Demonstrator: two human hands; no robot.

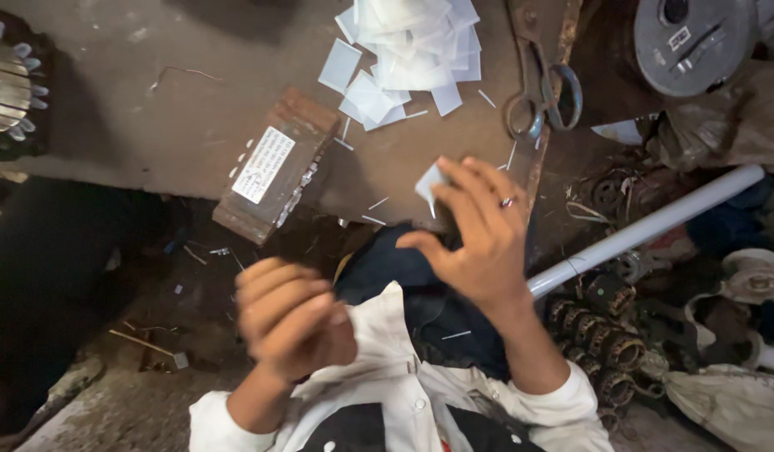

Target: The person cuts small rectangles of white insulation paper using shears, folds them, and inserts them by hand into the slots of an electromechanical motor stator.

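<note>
Place: a cluttered repair workshop.
Evidence: worn metal bench [153, 125], rusty scissors [542, 92], wound coils [600, 339], grimy floor [119, 410].

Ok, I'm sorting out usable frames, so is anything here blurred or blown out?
Head view: the left hand is smeared by motion blur, the right hand with its small white piece is only a little soft; the pile of white pieces is overexposed, nearly featureless; the left edge lies in deep shadow.

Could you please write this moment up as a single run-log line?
right hand: raised, pinching small white slip | left hand: curled, blurred, contents unclear | board: white slip pile, scissors, labelled metal block
</note>
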